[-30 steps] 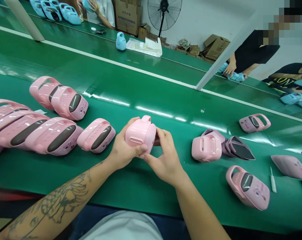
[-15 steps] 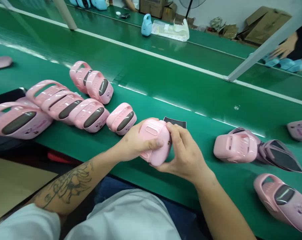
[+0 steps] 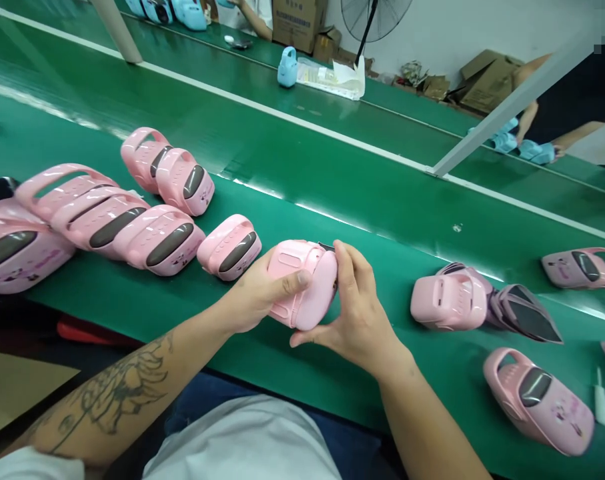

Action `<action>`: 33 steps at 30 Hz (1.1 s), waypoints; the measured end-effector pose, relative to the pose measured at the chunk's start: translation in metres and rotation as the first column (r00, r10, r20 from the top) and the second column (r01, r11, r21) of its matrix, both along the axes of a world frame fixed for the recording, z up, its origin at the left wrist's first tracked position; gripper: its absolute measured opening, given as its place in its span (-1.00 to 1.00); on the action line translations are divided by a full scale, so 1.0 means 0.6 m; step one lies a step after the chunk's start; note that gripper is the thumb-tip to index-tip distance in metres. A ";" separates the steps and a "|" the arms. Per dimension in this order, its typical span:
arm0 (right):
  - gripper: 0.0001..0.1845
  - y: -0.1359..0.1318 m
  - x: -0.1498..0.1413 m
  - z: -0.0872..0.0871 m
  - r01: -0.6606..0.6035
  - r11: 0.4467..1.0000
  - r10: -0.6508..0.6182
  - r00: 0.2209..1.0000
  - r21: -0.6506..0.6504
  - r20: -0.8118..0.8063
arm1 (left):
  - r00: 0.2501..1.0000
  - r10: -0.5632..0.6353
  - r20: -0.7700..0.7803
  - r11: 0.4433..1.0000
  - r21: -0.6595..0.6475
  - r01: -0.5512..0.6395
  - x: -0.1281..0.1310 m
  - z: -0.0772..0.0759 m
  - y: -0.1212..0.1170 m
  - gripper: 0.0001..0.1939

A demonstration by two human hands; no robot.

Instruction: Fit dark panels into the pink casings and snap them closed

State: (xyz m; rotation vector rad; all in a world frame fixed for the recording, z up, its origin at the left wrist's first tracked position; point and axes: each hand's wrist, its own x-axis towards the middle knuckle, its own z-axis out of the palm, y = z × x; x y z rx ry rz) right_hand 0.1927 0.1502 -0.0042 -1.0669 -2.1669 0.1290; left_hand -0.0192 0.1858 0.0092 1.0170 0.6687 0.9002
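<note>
On the green belt (image 3: 447, 393), near side, left hand (image 3: 255, 293) and right hand (image 3: 357, 313) grip a pink plastic shell (image 3: 302, 283). Fingers press against it, curled round; keep pressure even.

This is a factory workshop: two long green conveyor belts (image 3: 332, 200) run side by side, with rows of matching pink plastic casings (image 3: 159, 241) along the nearer belt and blue ones (image 3: 189, 13) on the farther. Cardboard boxes (image 3: 298, 23) and a standing fan (image 3: 377, 17) stand by the wall
</note>
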 end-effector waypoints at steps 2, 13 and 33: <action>0.56 0.002 0.008 -0.001 0.007 1.000 -0.007 1.000 -0.005 0.025 | 0.995 -0.098 0.011 0.995 -0.014 0.098 0.006 0.003 0.011 -0.22; 0.41 0.005 0.020 -0.010 0.095 0.994 -0.099 0.993 0.058 0.063 | 0.971 -0.233 0.050 0.972 -0.029 0.234 0.028 -0.002 0.047 -0.26; 0.27 0.001 0.025 0.001 -0.042 0.990 0.045 0.999 -0.137 0.022 | 0.979 -0.195 0.062 0.980 0.044 0.193 0.021 -0.026 0.049 -0.24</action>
